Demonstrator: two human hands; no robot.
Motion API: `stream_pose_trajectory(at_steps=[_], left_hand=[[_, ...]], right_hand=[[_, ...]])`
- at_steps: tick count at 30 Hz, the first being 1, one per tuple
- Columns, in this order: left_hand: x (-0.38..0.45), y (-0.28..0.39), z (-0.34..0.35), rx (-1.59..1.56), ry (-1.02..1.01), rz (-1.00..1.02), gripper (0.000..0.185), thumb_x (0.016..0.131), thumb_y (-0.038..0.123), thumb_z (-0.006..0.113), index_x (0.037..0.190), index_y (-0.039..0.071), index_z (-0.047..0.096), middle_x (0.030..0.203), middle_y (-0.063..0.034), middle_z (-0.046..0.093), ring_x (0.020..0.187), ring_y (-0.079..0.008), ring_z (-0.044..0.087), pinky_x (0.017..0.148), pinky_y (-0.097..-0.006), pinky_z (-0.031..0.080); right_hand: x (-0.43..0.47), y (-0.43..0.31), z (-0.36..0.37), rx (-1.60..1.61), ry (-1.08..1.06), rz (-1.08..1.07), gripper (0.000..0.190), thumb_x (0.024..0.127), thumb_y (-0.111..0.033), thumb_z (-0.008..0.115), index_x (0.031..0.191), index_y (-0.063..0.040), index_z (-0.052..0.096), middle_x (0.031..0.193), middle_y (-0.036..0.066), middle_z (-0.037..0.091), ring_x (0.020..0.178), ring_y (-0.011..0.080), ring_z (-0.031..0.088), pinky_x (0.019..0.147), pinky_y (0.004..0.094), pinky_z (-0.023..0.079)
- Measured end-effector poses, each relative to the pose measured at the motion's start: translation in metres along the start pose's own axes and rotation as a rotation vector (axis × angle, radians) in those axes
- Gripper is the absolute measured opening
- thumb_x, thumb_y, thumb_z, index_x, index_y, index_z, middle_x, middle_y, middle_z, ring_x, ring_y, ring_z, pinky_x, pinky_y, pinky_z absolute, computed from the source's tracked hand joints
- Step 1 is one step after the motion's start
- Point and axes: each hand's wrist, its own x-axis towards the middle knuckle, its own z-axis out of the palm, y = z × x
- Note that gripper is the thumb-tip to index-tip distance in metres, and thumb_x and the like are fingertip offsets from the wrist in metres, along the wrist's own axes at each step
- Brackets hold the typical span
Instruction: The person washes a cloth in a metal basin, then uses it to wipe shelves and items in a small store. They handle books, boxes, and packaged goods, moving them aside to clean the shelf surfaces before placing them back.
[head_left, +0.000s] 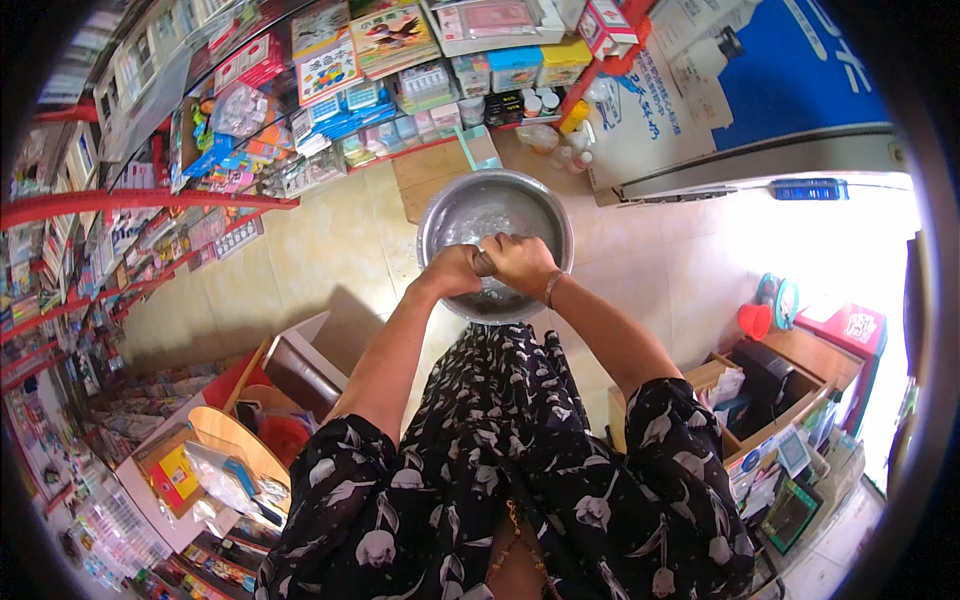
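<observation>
My left hand (452, 271) and my right hand (523, 262) are brought together over a round metal basin (559, 202). Both are closed on a grey-brown item (484, 263), apparently a twisted cloth; only a short part shows between the fists, and the fingers hide the rest. Shiny ripples inside the basin look like water (480, 214). My forearms cover part of the basin's near side.
Shelves at left and front hold children's books (394, 37), plastic boxes (517, 67) and small goods. Pale floor tiles (637, 232) surround the basin. A white-edged cabinet (307, 360) stands left; an open wooden drawer (780, 382) and a red bucket (754, 321) are right.
</observation>
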Motion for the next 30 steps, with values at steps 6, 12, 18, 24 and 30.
stream_pose_trajectory(at_steps=[6, 12, 18, 24, 30], left_hand=[[-0.030, -0.028, 0.026, -0.240, 0.396, 0.251, 0.080, 0.067, 0.010, 0.076, 0.139, 0.004, 0.040, 0.135, -0.0218, 0.047, 0.121, -0.0307, 0.051, 0.094, -0.0381, 0.045], [-0.118, -0.046, 0.028, -0.781, 0.220, 0.156, 0.072, 0.088, 0.027, 0.068, 0.146, 0.005, 0.031, 0.147, -0.0175, 0.036, 0.136, -0.0282, 0.035, 0.110, -0.0355, 0.032], [-0.230, -0.097, 0.095, -1.213, 0.514, 0.044, 0.081, 0.087, 0.046, 0.065, 0.145, 0.002, 0.030, 0.138, -0.0149, 0.048, 0.129, -0.0256, 0.043, 0.105, -0.0399, 0.038], [-0.331, -0.127, 0.174, -1.602, 1.104, 0.002, 0.071, 0.085, 0.048, 0.067, 0.138, 0.008, 0.041, 0.120, -0.0086, 0.058, 0.110, -0.0211, 0.057, 0.086, -0.0375, 0.052], [-0.493, -0.118, 0.319, -1.765, 1.687, 0.372, 0.044, 0.086, 0.022, 0.070, 0.124, 0.006, 0.054, 0.113, -0.0055, 0.061, 0.092, -0.0123, 0.060, 0.077, -0.0283, 0.052]], right_hand=[[-0.012, -0.009, 0.009, 0.004, -0.016, 0.254, 0.021, 0.083, -0.028, 0.058, 0.093, -0.010, 0.060, 0.093, 0.009, 0.068, 0.091, 0.0298, 0.066, 0.078, 0.0440, 0.051], [-0.024, 0.011, 0.044, 0.137, -0.250, 0.681, 0.053, 0.080, -0.044, 0.063, 0.114, -0.004, 0.057, 0.110, 0.022, 0.062, 0.109, 0.0366, 0.056, 0.097, 0.0437, 0.043], [-0.002, -0.099, 0.030, 0.268, -0.043, 0.332, 0.049, 0.067, -0.019, 0.074, 0.106, 0.002, 0.054, 0.110, 0.023, 0.053, 0.105, 0.0400, 0.051, 0.094, 0.0453, 0.043], [-0.053, -0.315, 0.016, 0.516, -0.306, -0.572, 0.058, 0.068, -0.005, 0.071, 0.120, 0.003, 0.048, 0.113, 0.023, 0.048, 0.109, 0.0412, 0.047, 0.096, 0.0459, 0.041], [-0.126, -0.447, 0.025, 0.982, -0.979, -0.580, 0.039, 0.089, -0.017, 0.059, 0.121, 0.005, 0.055, 0.112, 0.021, 0.058, 0.105, 0.0349, 0.057, 0.092, 0.0364, 0.046]])
